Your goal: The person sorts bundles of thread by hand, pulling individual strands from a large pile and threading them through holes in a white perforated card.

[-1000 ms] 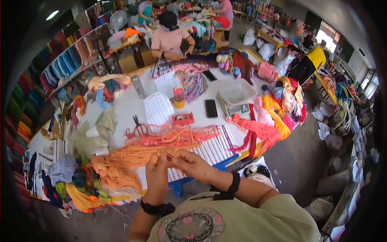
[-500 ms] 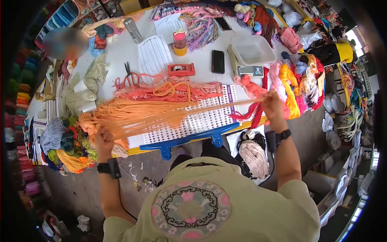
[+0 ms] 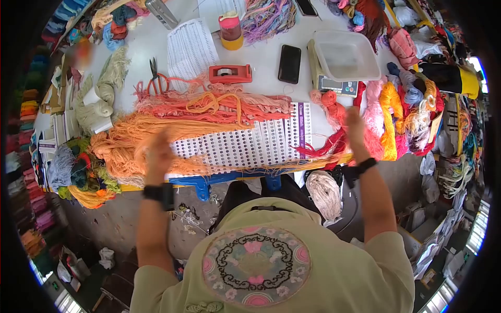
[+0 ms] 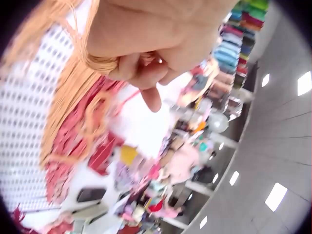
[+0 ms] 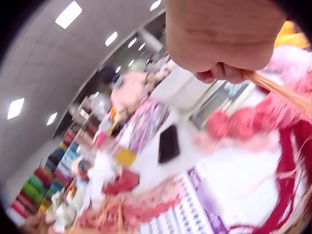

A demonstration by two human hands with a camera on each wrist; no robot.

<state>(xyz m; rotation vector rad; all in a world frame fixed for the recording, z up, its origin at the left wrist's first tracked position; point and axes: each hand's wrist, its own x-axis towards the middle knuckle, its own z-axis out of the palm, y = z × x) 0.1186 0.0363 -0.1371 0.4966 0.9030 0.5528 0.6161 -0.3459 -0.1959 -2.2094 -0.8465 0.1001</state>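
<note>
Light orange thread (image 3: 266, 168) spans between the two hands along the table's front edge, sagging low in the middle. My left hand (image 3: 159, 156) grips its left end; in the left wrist view strands (image 4: 100, 63) loop round the curled fingers of that hand (image 4: 141, 53). At the right, my right hand (image 3: 356, 133), blurred in the head view, holds the other end, and in the right wrist view a tight bundle (image 5: 280, 90) comes out of the fist (image 5: 224, 48). Behind lie an orange skein (image 3: 122, 138) and coral thread (image 3: 172, 108) on a dotted chart (image 3: 235, 146).
Scissors (image 3: 154, 73), a red tape dispenser (image 3: 230, 73), a phone (image 3: 289, 64) and a scale (image 3: 334, 86) bearing a plastic tub (image 3: 348, 55) stand farther back. Coloured skeins (image 3: 390, 120) line the right side. A blue clip (image 3: 202, 189) sits at the front edge.
The thread, stretched tight half a second ago, now sags. My left hand has moved right, slightly up; the right hand stays near the right side. Earlier, both hands were together at the middle.
</note>
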